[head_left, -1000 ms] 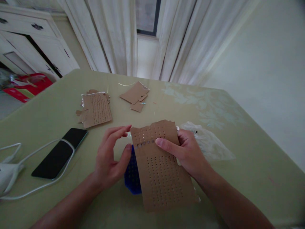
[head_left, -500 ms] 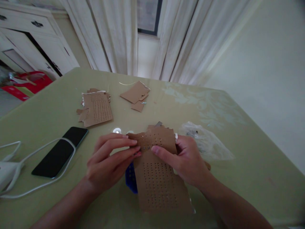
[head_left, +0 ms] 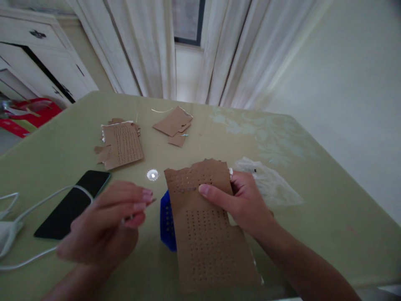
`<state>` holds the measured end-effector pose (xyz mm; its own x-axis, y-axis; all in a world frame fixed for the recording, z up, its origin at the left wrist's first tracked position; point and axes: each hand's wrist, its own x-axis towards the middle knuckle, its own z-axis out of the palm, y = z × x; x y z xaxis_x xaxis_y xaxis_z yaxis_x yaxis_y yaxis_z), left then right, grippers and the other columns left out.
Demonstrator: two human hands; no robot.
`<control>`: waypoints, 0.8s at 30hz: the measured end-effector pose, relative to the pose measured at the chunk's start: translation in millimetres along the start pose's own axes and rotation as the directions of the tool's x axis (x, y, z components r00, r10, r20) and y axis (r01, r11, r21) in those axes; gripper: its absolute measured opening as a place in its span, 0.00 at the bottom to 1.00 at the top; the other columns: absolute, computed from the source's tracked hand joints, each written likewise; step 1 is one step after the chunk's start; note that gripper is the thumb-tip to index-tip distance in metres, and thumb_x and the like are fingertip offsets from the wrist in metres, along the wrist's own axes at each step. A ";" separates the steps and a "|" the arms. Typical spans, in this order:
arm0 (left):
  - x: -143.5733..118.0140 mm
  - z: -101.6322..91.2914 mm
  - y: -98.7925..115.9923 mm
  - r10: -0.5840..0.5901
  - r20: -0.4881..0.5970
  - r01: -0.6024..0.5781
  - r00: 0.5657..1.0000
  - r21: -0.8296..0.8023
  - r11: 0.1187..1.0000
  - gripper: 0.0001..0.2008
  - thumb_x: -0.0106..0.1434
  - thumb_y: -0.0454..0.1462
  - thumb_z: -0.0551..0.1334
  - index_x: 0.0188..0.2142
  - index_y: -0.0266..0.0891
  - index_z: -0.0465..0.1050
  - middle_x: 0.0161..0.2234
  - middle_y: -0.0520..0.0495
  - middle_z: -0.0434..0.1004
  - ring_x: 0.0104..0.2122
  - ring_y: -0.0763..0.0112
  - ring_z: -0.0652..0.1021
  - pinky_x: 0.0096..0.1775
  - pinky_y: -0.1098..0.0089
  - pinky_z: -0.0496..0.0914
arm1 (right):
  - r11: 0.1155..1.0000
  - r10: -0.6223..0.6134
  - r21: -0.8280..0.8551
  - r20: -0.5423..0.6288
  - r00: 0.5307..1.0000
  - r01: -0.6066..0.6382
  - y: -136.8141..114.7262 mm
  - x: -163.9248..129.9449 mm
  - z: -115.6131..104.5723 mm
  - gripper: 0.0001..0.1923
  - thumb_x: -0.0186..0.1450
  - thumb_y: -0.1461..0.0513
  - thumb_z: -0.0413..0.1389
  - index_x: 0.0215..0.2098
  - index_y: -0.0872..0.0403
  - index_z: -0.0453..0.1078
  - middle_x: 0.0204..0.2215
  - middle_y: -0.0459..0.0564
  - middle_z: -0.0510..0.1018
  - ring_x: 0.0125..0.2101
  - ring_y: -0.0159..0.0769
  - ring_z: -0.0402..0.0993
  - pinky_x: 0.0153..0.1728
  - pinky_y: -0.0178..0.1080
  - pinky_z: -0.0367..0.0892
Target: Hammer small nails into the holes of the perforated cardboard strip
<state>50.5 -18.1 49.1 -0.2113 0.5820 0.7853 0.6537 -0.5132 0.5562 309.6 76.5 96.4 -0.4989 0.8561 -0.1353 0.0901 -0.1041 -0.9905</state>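
Observation:
My right hand (head_left: pixel 242 198) grips the right edge of a brown cardboard sheet (head_left: pixel 203 234), its thumb lying flat on the front. Rows of small holes run across the sheet, a few filled with tiny dark bits near the thumb, and its top edge is ragged. Left of the sheet and apart from it, my left hand (head_left: pixel 115 221) is pinched, slightly blurred. A tiny thin tip pokes out from its fingers, too small to name. Partly hidden behind the sheet is a blue holed object (head_left: pixel 167 223).
A black phone (head_left: pixel 73 205) lies at left with a white cable (head_left: pixel 46 200) across it. Farther back are a stack of perforated cardboard (head_left: pixel 123 144) and loose cardboard pieces (head_left: pixel 173 121). A round clear disc (head_left: pixel 152 174) sits near the sheet; a clear plastic bag (head_left: pixel 275 186) lies right.
My left hand has come off the cardboard sheet and moved left and down, fingers pinched. My right hand still holds the sheet. The view has shifted slightly.

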 end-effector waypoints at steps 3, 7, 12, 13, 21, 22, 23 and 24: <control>12.1 8.7 -34.5 -0.380 -0.090 0.388 0.921 0.121 0.914 0.08 0.69 0.45 0.72 0.42 0.45 0.83 0.34 0.52 0.88 0.32 0.64 0.85 0.38 0.60 0.80 | 0.993 0.047 0.115 -0.071 0.996 -0.038 1.6 5.7 0.1 0.17 0.62 0.49 0.75 0.35 0.54 0.84 0.31 0.50 0.85 0.29 0.38 0.79 0.28 0.36 0.73; 24.5 12.8 -76.0 -0.699 0.151 0.534 0.699 0.540 0.651 0.17 0.67 0.52 0.67 0.40 0.42 0.85 0.33 0.45 0.89 0.35 0.53 0.86 0.39 0.57 0.77 | 0.978 0.078 0.196 -0.060 0.995 -0.065 5.7 10.3 2.3 0.17 0.60 0.50 0.76 0.37 0.54 0.85 0.33 0.51 0.87 0.29 0.38 0.81 0.28 0.36 0.75; 20.0 19.4 -87.7 -0.734 0.271 0.371 0.623 0.724 0.582 0.15 0.68 0.48 0.62 0.40 0.43 0.83 0.38 0.41 0.90 0.40 0.48 0.87 0.39 0.59 0.73 | 0.972 0.123 0.207 -0.045 0.991 -0.111 10.1 11.6 2.7 0.19 0.58 0.50 0.78 0.36 0.55 0.85 0.32 0.51 0.87 0.28 0.38 0.82 0.27 0.37 0.76; 18.5 21.2 -87.1 -0.728 0.289 0.360 0.622 0.721 0.593 0.14 0.67 0.48 0.62 0.40 0.43 0.83 0.37 0.41 0.90 0.39 0.49 0.87 0.38 0.59 0.73 | 0.971 0.128 0.210 -0.044 0.991 -0.116 11.1 11.8 2.5 0.19 0.58 0.50 0.78 0.36 0.55 0.85 0.32 0.51 0.87 0.28 0.38 0.82 0.27 0.37 0.76; 13.5 23.2 -86.3 -0.668 0.323 0.311 0.670 0.696 0.648 0.14 0.68 0.45 0.63 0.45 0.40 0.82 0.37 0.40 0.87 0.39 0.49 0.85 0.40 0.58 0.75 | 0.930 0.140 0.347 -0.033 0.990 -0.120 32.6 29.2 3.5 0.20 0.57 0.50 0.78 0.38 0.55 0.85 0.33 0.52 0.88 0.30 0.40 0.84 0.32 0.39 0.78; 14.2 23.5 -83.8 -0.636 0.307 0.313 0.708 0.671 0.673 0.14 0.69 0.45 0.63 0.46 0.40 0.82 0.37 0.41 0.87 0.38 0.51 0.85 0.40 0.58 0.75 | 0.920 0.146 0.373 -0.038 0.989 -0.121 35.3 32.6 3.5 0.21 0.56 0.49 0.79 0.37 0.55 0.85 0.32 0.51 0.88 0.29 0.39 0.84 0.32 0.39 0.78; 15.7 24.1 -79.1 -0.584 0.276 0.318 0.763 0.627 0.711 0.14 0.70 0.46 0.64 0.47 0.41 0.83 0.38 0.42 0.87 0.37 0.54 0.84 0.39 0.59 0.75 | 0.911 0.152 0.394 -0.044 0.987 -0.123 37.3 35.7 3.4 0.22 0.54 0.49 0.79 0.36 0.55 0.84 0.31 0.51 0.87 0.28 0.39 0.83 0.31 0.38 0.78; 17.8 24.7 -71.4 -0.512 0.232 0.316 0.827 0.561 0.765 0.14 0.71 0.46 0.64 0.47 0.41 0.83 0.38 0.43 0.86 0.36 0.56 0.83 0.38 0.61 0.75 | 0.904 0.159 0.408 -0.049 0.986 -0.126 38.8 38.2 3.2 0.22 0.53 0.49 0.80 0.35 0.55 0.84 0.29 0.50 0.87 0.27 0.38 0.82 0.30 0.38 0.77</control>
<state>18.0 44.4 16.7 -0.3409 0.8902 0.3023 0.8409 0.1450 0.5214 291.3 103.5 52.7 -0.4353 0.8524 -0.2898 -0.2076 -0.4082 -0.8890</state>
